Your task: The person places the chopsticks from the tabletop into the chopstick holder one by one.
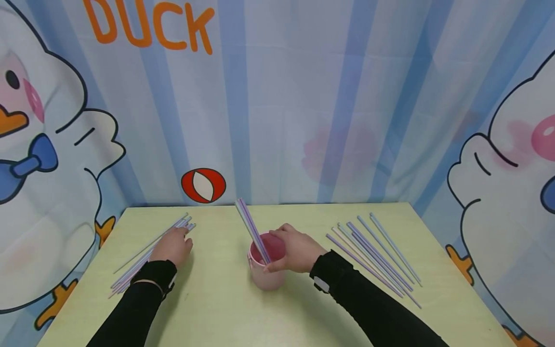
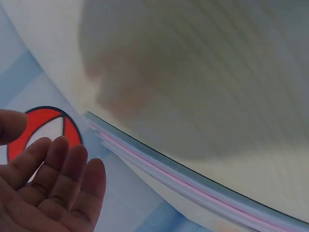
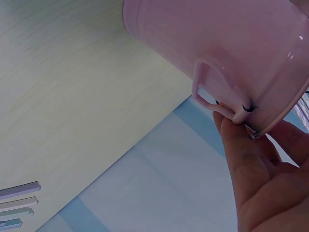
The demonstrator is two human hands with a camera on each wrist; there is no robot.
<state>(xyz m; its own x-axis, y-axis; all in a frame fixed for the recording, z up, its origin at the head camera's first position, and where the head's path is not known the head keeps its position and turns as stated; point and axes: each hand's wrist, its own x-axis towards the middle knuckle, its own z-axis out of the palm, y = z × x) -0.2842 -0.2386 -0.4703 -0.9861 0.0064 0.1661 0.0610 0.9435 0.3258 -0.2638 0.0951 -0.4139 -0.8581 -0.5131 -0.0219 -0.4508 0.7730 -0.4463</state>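
Observation:
A small pink bucket point(image 1: 268, 282) stands mid-table with several thin pastel sticks point(image 1: 248, 221) leaning out of its mouth. My right hand point(image 1: 299, 248) grips the rim on the right side. In the right wrist view, the fingertips pinch the bucket's edge beside a small handle loop point(image 3: 198, 82). My left hand point(image 1: 171, 246) is over the left bundle of sticks point(image 1: 135, 270). Its fingers point(image 2: 65, 174) look loosely bent in the left wrist view, with a gap between them and the sticks point(image 2: 178, 176).
To the right, several more pastel sticks point(image 1: 381, 260) lie spread side by side, near the right forearm. The pale wooden table point(image 1: 208, 308) ends at a striped curtain point(image 1: 282, 120) with duck drawings.

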